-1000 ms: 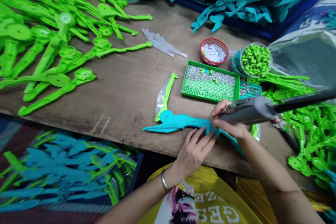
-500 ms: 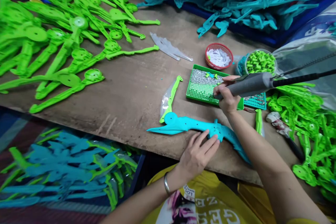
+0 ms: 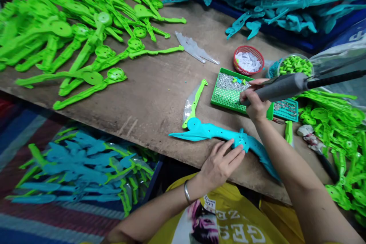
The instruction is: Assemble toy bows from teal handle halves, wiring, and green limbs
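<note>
Head view, left hand (image 3: 219,166) palm-down, fingers (image 3: 235,152) on blue part (image 3: 221,132)

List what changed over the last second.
The right hand moved forward, from the middle of the long blue part to the green tray, without letting go of the grey tool. Left hand stayed on the blue part.

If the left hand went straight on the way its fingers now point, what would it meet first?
The turquoise part, which the left hand touches; beyond it, perhaps the right forearm, but its height is unclear.
</note>
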Action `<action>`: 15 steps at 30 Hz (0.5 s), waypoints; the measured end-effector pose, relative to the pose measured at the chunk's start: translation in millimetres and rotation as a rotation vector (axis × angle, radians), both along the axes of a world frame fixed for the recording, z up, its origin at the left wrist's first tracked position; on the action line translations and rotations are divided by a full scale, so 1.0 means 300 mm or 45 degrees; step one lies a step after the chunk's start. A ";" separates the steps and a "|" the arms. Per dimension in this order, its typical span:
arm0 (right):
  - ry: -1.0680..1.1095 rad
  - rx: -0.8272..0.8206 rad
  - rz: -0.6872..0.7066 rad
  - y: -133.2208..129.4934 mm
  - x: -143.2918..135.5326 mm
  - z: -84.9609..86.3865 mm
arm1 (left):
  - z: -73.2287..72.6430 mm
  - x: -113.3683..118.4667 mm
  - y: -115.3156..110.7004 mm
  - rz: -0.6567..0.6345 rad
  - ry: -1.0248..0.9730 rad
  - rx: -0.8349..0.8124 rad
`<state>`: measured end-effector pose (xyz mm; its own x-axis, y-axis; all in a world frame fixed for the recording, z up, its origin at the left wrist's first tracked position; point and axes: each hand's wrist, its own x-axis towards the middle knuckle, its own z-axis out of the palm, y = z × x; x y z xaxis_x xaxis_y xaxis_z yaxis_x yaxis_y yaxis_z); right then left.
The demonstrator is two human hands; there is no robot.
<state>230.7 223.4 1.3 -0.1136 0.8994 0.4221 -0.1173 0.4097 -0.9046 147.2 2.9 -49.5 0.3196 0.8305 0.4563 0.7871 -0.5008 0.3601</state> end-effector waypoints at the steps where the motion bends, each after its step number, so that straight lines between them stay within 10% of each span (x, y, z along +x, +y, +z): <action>1: 0.029 0.015 -0.010 -0.012 -0.004 0.022 | 0.002 0.000 0.000 0.000 0.004 -0.002; 7: 0.123 -0.020 0.224 -0.205 -0.023 0.148 | 0.009 -0.002 0.001 -0.015 0.000 -0.051; 15: 0.045 -0.243 0.425 -0.348 -0.013 0.093 | 0.008 0.001 0.000 -0.041 -0.067 -0.141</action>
